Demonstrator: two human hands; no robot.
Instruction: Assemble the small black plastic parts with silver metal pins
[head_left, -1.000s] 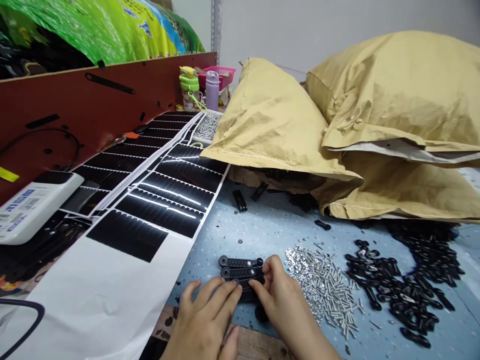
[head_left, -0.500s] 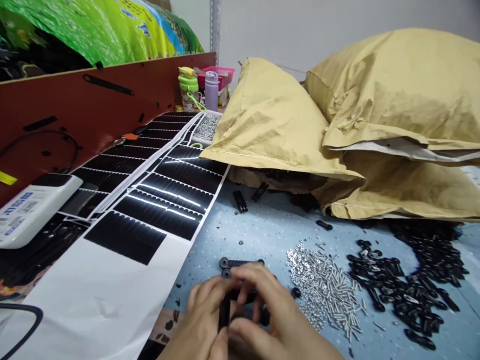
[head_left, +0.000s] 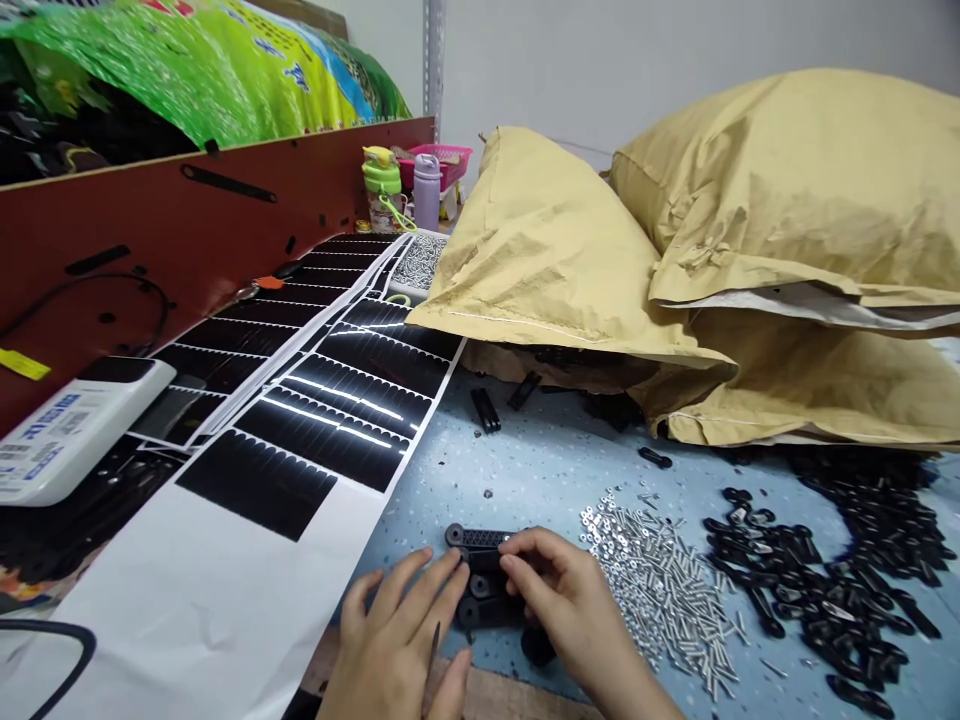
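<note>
Several black plastic arms (head_left: 491, 606) lie side by side on the blue speckled table, between my hands. My left hand (head_left: 401, 630) rests with fingers spread, its fingertips touching the left ends of the black arms; a thin dark object shows between its thumb and palm. The thumb and index finger of my right hand (head_left: 559, 590) are pinched at the right end of the upper arms; what sits between them is too small to make out. Just right of it lies a pile of silver screws and nuts (head_left: 660, 575).
Black plastic parts (head_left: 817, 580) are heaped at the right. Large tan paper sacks (head_left: 555, 250) fill the back. At the left lie a white sheet with black strips (head_left: 255, 590) and a white box (head_left: 82, 430), beside a red-brown board (head_left: 247, 215). Two bottles (head_left: 427, 190) stand behind.
My hands have moved apart, uncovering the row of black arms. My left hand has spread its fingers over their left ends, and my right hand is now pinching at their right side.
</note>
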